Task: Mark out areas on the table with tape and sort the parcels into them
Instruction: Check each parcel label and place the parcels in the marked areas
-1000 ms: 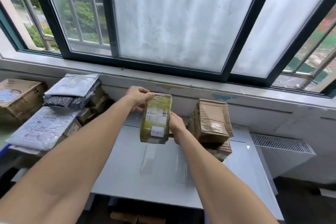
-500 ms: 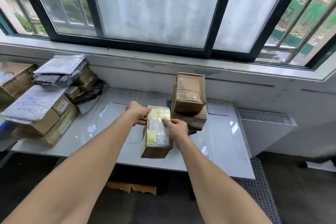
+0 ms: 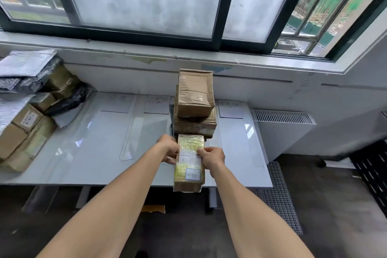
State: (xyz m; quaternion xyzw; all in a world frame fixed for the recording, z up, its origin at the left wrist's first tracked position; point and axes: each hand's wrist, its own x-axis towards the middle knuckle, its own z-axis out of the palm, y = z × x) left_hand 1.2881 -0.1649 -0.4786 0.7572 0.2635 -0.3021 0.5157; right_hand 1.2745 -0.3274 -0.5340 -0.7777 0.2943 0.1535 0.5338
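A long yellow-green taped parcel (image 3: 189,172) with white labels is held between both hands at the table's front edge, its near end past the edge. My left hand (image 3: 168,147) grips its left side and my right hand (image 3: 212,158) grips its right side. Just behind it stands a stack of brown cardboard parcels (image 3: 194,107) in one taped area. The grey table (image 3: 100,153) carries clear tape strips (image 3: 130,138) that divide it into areas, each with a white paper label (image 3: 157,104) at the back.
A heap of unsorted parcels (image 3: 25,115), cardboard boxes and grey plastic mailers, covers the table's left end. A white radiator (image 3: 282,130) stands right of the table, with a metal grille mat (image 3: 278,192) on the floor. The window sill runs along the back.
Both hands have brought the yellow-green parcel down from in front of the window to the table's front edge, just before the brown stack. The view has tilted downward.
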